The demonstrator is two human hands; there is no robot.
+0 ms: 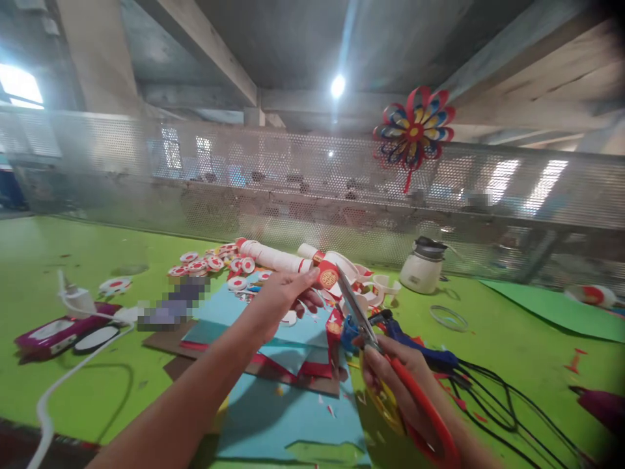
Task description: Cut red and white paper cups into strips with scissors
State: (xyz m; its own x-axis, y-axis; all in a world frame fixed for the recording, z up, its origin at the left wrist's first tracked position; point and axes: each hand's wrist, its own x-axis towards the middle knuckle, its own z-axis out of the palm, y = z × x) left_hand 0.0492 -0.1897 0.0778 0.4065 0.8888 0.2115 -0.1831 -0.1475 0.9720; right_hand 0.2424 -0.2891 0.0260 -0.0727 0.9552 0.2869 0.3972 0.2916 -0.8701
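Observation:
My left hand (286, 296) is raised over the green table (58, 241) and pinches a small round red-and-white sticker (328, 276) at its fingertips. My right hand (390, 378) grips red-handled scissors (371, 339) whose steel blades point up at the sticker's right edge. Blue and red paper sheets (293, 391) lie stacked under both hands.
Several round stickers (205, 264) and white rolls (273, 256) lie behind the paper. A white pot (422, 268) stands at the back right, black cables (498, 397) and a blue tool (420, 345) lie right. A pink case (53, 333) and white cord lie left. A paper pinwheel (414, 132) hangs on the mesh fence.

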